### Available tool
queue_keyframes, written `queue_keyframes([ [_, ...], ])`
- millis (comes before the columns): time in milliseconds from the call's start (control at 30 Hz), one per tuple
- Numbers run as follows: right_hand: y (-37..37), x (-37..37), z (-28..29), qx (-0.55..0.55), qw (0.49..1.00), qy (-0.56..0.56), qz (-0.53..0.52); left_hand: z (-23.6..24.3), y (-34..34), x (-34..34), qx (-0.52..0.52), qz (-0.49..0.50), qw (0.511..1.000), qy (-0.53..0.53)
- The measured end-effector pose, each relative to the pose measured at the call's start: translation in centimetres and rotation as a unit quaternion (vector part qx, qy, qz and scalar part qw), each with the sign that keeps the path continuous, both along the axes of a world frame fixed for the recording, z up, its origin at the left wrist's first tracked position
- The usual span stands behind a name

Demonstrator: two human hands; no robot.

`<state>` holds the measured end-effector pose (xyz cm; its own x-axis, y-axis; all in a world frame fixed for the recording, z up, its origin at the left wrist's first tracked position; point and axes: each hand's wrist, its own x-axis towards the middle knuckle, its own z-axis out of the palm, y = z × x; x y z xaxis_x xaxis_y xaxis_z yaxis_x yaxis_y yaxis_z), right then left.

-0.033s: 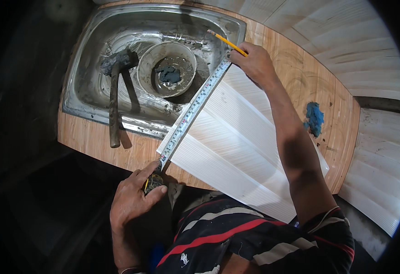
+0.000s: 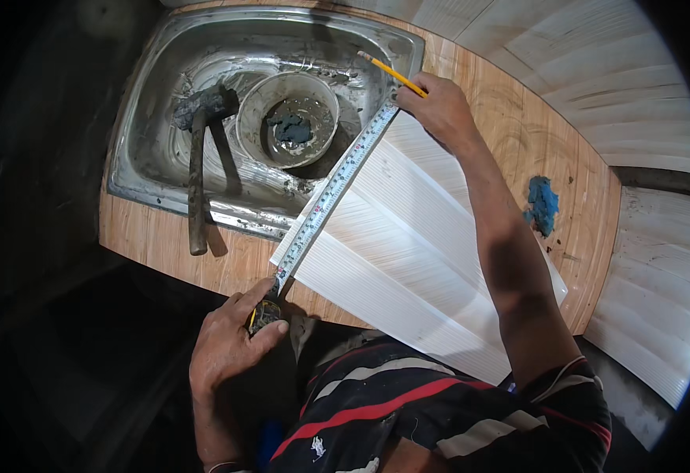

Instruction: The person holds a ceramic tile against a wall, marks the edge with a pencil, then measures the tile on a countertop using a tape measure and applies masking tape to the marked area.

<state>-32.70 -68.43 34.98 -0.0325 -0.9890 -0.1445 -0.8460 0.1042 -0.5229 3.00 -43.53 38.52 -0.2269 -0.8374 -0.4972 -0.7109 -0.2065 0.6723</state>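
Nothing has moved between the two pictures. The left hand (image 2: 230, 347) is in the same place at the bottom of the frame, pinning the tape measure (image 2: 331, 197). The right hand (image 2: 438, 106) is in the same place near the top, holding the yellow pencil (image 2: 392, 74).

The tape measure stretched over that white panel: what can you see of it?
The tape measure shows a pale metal-looking blade with fine dark markings, pulled out straight and lying diagonally along the left edge of the ribbed white panel. Its dark case with a yellow trim sits under the left hand at the near counter edge. The far end lies under the right hand, which also holds a yellow pencil.
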Motion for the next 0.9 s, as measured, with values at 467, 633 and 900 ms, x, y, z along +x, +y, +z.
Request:
queue_keyframes([
  [467, 0.0, 0.0, -0.9, -0.069, 0.997, -0.047, -0.001, -0.4, -0.1, 0.1, 0.012, 0.001, 1.000, -0.001],
  [633, 0.0, -0.3, -1.2, -0.080, 0.996, -0.047, 0.003, 0.0, -0.1, -0.2, -0.004, -0.003, 1.000, -0.002],
  [900, -0.1, 0.6, -0.5, -0.009, 1.000, -0.008, 0.005, 1.0, 0.2, 0.0, -0.017, 0.005, 0.999, -0.044],
])
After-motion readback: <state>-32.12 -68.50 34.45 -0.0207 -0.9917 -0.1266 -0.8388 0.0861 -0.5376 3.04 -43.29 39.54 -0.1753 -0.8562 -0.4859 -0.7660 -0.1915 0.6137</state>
